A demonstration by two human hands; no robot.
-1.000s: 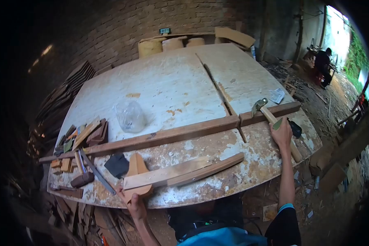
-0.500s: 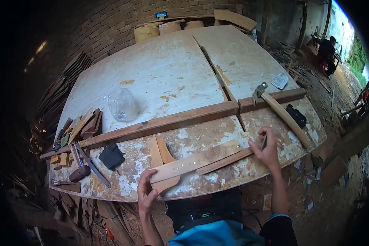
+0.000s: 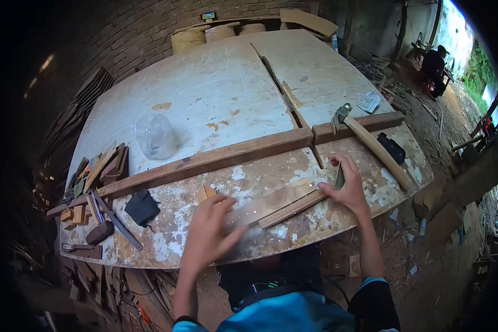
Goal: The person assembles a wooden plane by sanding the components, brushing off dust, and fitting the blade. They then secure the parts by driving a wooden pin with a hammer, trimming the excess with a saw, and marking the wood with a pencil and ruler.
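Round worktop [image 3: 216,105], paint worn off along the near edge. Far half mostly bare wood past the long batten [image 3: 205,160] running across the middle; a plastic bag [image 3: 155,135] alone there. Near strip crowded: wood scraps [image 3: 102,169] and a dark cloth [image 3: 141,207] at left, a hammer [image 3: 371,144] with long handle lying toward the right edge. Flat wooden board [image 3: 279,202] lying close to the near edge, between both hands, with a paddle-shaped piece [image 3: 206,193] beneath its left end. Left hand [image 3: 207,232] spread flat, fingers extended, pressing on the board's left part. Right hand [image 3: 348,185] curled narrow at the board's right end, pinching a small dark tool [image 3: 340,178] upright.
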